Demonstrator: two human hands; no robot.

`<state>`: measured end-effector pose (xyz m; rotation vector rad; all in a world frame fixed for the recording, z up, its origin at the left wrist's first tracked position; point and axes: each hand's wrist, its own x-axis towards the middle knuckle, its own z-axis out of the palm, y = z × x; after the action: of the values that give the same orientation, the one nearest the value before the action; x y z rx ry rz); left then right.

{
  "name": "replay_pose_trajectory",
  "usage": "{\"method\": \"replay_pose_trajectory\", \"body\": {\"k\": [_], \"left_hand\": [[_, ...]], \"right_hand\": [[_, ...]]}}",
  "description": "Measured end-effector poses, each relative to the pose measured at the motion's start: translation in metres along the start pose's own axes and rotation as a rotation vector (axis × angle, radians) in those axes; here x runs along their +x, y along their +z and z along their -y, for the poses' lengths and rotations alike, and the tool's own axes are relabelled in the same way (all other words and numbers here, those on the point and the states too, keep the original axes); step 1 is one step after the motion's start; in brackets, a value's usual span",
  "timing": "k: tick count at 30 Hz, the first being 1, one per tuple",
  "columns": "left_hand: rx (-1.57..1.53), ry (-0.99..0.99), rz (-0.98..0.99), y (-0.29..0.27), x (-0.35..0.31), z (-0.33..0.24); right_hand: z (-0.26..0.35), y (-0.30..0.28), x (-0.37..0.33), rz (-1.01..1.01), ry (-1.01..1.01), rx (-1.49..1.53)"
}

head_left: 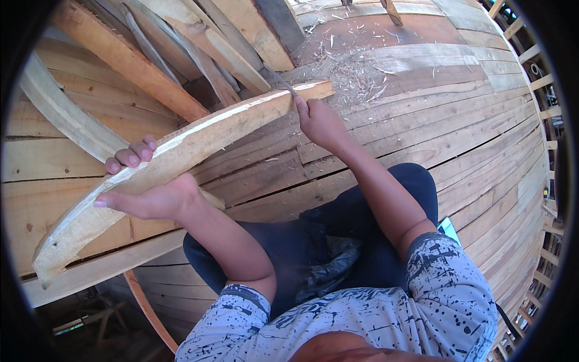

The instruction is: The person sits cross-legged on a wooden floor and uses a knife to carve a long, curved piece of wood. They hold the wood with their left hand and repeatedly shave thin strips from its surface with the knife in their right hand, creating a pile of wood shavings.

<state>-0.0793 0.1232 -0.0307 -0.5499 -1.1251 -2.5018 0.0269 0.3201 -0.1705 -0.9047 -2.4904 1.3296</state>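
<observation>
A long curved timber (199,143) lies slantwise in front of me, its near left end lower and its far right end at the wood chips. My left hand (154,199) is closed round its left part, with fingers over the pale, freshly cut upper edge and the thumb along the near face. My right hand (321,125) is closed on a knife-like tool; its grip is hidden in the fist. The tool's thin grey metal blade (280,78) points away to the upper left, crossing the timber's top edge near the right end.
Wood shavings (356,75) lie scattered over the plank floor (374,139). Several rough beams (132,60) lean beyond the timber, beside another curved piece (72,111). A gap opens beyond the plank edge at lower left. A phone-like object (448,230) is by my right knee.
</observation>
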Motion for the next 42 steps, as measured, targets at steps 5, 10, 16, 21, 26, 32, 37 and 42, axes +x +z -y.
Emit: {"method": "replay_pose_trajectory", "body": {"k": [5,10,16,21,26,32,37,42], "left_hand": [[-0.146,-0.019,0.222,0.003,-0.012,-0.008],[-0.078,0.020,0.146,0.012,-0.016,-0.007],[-0.026,0.039,0.050,0.019,-0.021,-0.008],[-0.019,0.033,0.066,0.017,-0.018,-0.007],[-0.031,0.032,0.081,0.020,-0.022,-0.008],[-0.015,0.036,0.029,0.008,-0.012,-0.004],[-0.010,0.019,0.029,0.013,-0.011,-0.002],[-0.053,0.017,0.067,0.008,-0.013,-0.006]], "right_hand": [[0.028,-0.009,-0.024,-0.020,-0.142,0.056],[-0.016,-0.001,0.009,-0.027,0.063,0.111],[-0.006,0.006,-0.003,-0.066,-0.121,0.163],[-0.010,-0.002,0.006,-0.065,0.023,0.103],[-0.023,0.000,0.006,-0.085,-0.101,0.070],[0.014,0.012,-0.015,-0.082,-0.179,0.007],[-0.047,0.012,0.024,-0.188,-0.022,0.000],[0.006,0.012,-0.005,-0.166,-0.099,0.031]]}}
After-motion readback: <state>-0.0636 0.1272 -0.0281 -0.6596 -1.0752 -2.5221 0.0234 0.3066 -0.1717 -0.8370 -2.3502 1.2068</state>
